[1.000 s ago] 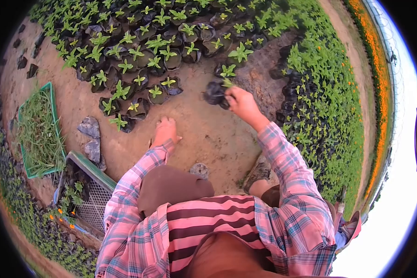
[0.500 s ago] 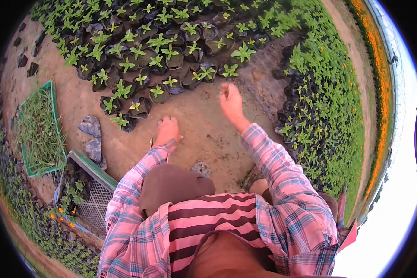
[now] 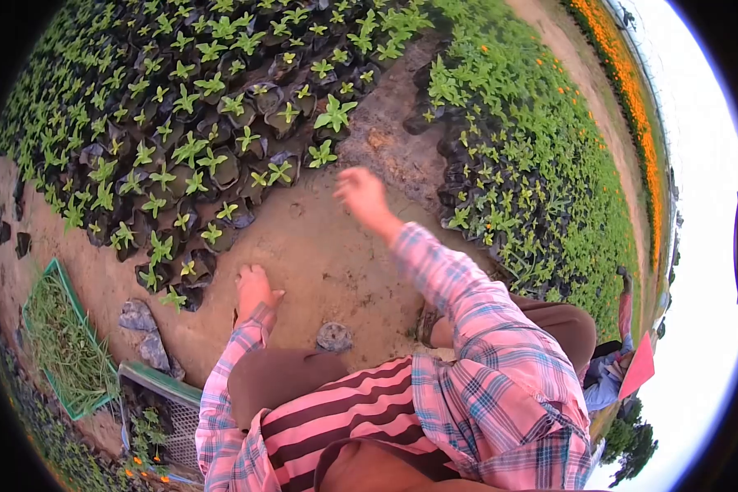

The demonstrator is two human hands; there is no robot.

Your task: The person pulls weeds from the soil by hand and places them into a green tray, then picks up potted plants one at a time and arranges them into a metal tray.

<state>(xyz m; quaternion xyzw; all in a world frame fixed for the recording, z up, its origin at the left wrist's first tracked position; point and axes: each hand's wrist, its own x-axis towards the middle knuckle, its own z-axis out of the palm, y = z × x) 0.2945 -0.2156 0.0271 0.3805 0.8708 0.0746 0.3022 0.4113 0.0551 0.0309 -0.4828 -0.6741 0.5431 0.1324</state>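
Observation:
On the bare soil at centre left, my left hand (image 3: pixel 255 289) rests palm down with its fingers spread, just below the nearest potted seedlings (image 3: pixel 161 246). My right hand (image 3: pixel 361 193) hovers over the soil near a seedling (image 3: pixel 323 153) at the edge of the bed, its fingers curled. Whether anything small lies in those fingers is too blurred to tell. Black plastic bags hold the seedlings in dense rows. A round grey object (image 3: pixel 334 336) lies on the ground beside my knee.
A green crate (image 3: pixel 79 310) of pulled grass stands at the left, above a mesh-sided crate (image 3: pixel 182 426) with plants. Crumpled dark plastic (image 3: pixel 145 328) lies beside them. Denser plants (image 3: pixel 541 172) fill the right. Another person (image 3: pixel 605 381) is at the far right.
The view has swung, so the beds and crates sit lower and further left. My left hand stays on the soil. My right hand is still raised over the ground, its fingers now less tightly curled.

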